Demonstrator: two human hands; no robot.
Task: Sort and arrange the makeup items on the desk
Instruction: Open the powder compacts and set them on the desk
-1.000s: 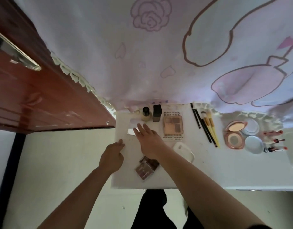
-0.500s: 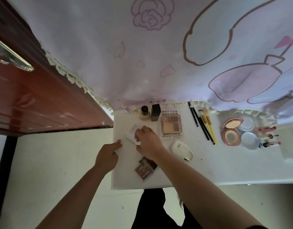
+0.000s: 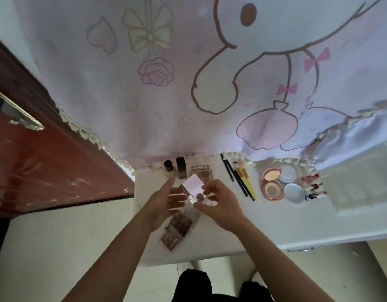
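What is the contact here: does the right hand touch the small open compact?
Touching. The head view shows the right hand pinching the small open compact between thumb and fingers.

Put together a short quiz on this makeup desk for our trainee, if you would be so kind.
1. True or false: the makeup brushes lie left of the open rose-gold compact on the desk.
2. What do the left hand and right hand hold between them? A) a small mirrored palette; B) a comb; C) a phone.
3. How many dark-capped bottles stand at the desk's back edge?
Key: 1 true; 2 A; 3 two.
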